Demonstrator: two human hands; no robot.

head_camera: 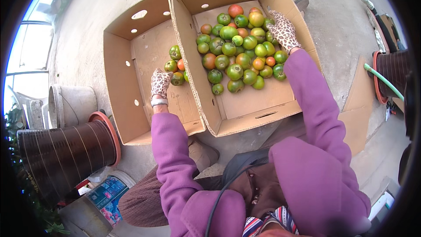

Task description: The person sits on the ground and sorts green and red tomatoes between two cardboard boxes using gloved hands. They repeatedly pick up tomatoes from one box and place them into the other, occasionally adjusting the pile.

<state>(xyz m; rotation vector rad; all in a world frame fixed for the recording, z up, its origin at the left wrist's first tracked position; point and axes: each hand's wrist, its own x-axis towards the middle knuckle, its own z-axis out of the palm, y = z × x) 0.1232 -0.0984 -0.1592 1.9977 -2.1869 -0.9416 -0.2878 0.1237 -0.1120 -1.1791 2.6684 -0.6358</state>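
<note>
Two cardboard boxes stand side by side on the floor. The right cardboard box (pixel 256 105) holds many green, orange and red tomatoes (pixel 235 71). In the left cardboard box (pixel 141 52), several tomatoes (pixel 175 52) lie against its right wall. My left hand (pixel 160 82), in a leopard-print glove with a wristwatch below it, is over the left box beside those tomatoes; its fingertips are partly hidden, so a hold cannot be told. Gloved alike, my right hand (pixel 283 30) reaches to the tomatoes at the upper right of the right box; its fingers touch or overlap a green tomato, but whether it grips cannot be told.
At the left are a pale bucket (pixel 74 105), a dark ribbed pot (pixel 69 151) with an orange rim and a printed bucket (pixel 108 197). Flat cardboard (pixel 355 121) lies at the right, near another dark pot (pixel 391 74) and a green hose (pixel 384 80).
</note>
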